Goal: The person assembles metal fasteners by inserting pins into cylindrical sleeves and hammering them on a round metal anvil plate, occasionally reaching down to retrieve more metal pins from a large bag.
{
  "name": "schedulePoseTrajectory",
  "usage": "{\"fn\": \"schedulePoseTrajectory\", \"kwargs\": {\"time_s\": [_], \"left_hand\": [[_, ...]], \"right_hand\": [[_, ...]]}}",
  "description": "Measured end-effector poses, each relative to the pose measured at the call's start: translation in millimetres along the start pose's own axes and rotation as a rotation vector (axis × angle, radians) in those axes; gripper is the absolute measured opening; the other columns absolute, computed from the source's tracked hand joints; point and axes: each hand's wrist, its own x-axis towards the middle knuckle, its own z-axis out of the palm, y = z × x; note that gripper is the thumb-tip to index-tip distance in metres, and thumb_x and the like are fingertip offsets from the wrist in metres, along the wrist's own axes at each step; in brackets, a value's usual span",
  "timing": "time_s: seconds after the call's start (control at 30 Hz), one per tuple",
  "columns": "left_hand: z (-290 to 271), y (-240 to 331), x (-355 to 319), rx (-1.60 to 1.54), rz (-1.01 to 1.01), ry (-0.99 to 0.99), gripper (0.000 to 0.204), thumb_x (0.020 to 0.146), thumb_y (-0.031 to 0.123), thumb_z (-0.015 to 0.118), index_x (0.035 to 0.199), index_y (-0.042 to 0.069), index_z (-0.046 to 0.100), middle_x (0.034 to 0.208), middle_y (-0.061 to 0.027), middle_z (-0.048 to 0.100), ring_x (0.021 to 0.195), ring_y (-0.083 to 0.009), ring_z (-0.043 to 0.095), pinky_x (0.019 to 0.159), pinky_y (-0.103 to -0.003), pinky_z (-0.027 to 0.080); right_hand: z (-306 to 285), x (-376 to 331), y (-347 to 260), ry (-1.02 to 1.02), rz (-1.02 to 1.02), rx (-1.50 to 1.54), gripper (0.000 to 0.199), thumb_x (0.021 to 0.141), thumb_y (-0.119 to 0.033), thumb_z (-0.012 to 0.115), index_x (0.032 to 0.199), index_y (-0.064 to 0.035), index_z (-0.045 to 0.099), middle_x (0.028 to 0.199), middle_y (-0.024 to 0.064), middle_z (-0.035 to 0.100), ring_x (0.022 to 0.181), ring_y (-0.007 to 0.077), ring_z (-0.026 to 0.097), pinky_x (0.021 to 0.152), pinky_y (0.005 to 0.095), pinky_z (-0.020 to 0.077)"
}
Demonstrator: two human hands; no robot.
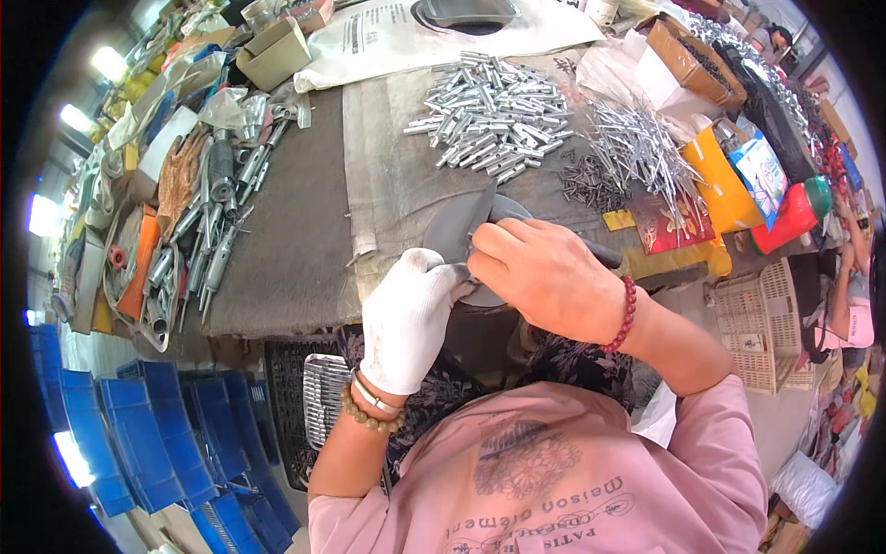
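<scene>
At the table's front edge sits a grey piece with a rounded plate and a pointed, blade-like fin [466, 220]. My left hand [406, 314], in a white glove, is closed at its near left side, thumb and fingers pressed together. Bare and curled, my right hand [549, 277] meets the left fingertips over the same piece. Whatever is pinched between them is hidden. A dark rod-like handle [604, 253] sticks out beyond the right hand's knuckles. Farther back lies a heap of short silver metal tubes [503, 115].
Right of the heap lie long thin metal rods [637, 148] and small dark screws [591, 182]. A yellow container [720, 180] and a red bottle [789, 217] stand at the right. Hand tools [217, 212] crowd the left; blue bins [138, 434] stand below, a cream basket [748, 323] lower right.
</scene>
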Motion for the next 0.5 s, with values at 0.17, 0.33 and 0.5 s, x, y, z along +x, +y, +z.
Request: {"fn": "schedulePoseTrajectory", "kwargs": {"time_s": [0.17, 0.33, 0.5], "left_hand": [[4.0, -1.7, -0.6, -0.001, 0.01, 0.01, 0.021, 0.076, 0.001, 0.084, 0.091, 0.004, 0.071, 0.091, -0.0102, 0.065, 0.085, -0.0305, 0.067, 0.073, -0.037, 0.056], [1.4, 3.4, 0.6, 0.037, 0.005, -0.002, 0.02, 0.076, 0.001, 0.084, 0.091, 0.004, 0.071, 0.091, -0.0105, 0.065, 0.085, -0.0312, 0.066, 0.074, -0.037, 0.056], [-1.7, 5.1, -0.3, 0.014, -0.04, -0.033, 0.018, 0.078, 0.003, 0.083, 0.094, 0.005, 0.075, 0.092, -0.0104, 0.065, 0.087, -0.0307, 0.067, 0.076, -0.038, 0.056]], "right_hand": [[-1.3, 2.7, -1.6, -0.022, -0.017, -0.025, 0.008, 0.084, -0.012, 0.066, 0.089, -0.008, 0.062, 0.096, 0.0065, 0.057, 0.091, 0.0252, 0.064, 0.079, 0.0386, 0.0547], [3.8, -1.5, -6.7, 0.021, 0.035, -0.024, 0.006, 0.086, -0.013, 0.065, 0.088, -0.0084, 0.063, 0.096, 0.0068, 0.057, 0.09, 0.0247, 0.064, 0.079, 0.0377, 0.0549], [13.9, -6.8, -0.6, 0.043, 0.088, 0.082, 0.007, 0.085, -0.009, 0.066, 0.091, -0.0074, 0.064, 0.099, 0.0084, 0.058, 0.094, 0.0289, 0.065, 0.082, 0.0418, 0.055]]}}
